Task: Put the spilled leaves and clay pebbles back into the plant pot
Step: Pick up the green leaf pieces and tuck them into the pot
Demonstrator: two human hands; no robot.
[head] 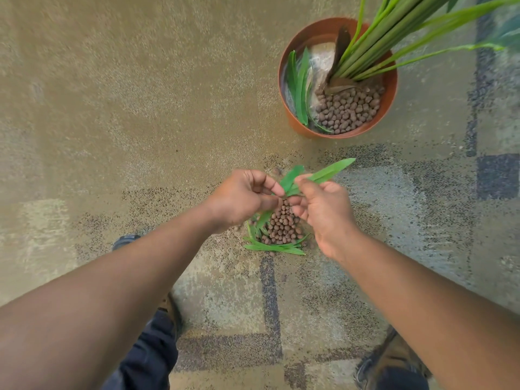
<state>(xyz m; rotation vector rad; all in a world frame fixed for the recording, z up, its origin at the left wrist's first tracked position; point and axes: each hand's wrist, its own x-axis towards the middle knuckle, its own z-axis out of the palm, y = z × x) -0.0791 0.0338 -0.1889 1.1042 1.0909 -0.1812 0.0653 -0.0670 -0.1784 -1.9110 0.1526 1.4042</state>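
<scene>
Head view: both hands, left hand and right hand, pinch leaves above pebbles.

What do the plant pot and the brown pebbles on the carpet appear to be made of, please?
The plant pot looks like smooth, terracotta-coloured plastic: thin even rim, slight sheen; glazed clay is possible. The pebbles look like matte fired clay: rounded, irregular, dull brown, with no shine.

An indoor carpeted room, judging by the patterned carpet and potted plant.
</scene>
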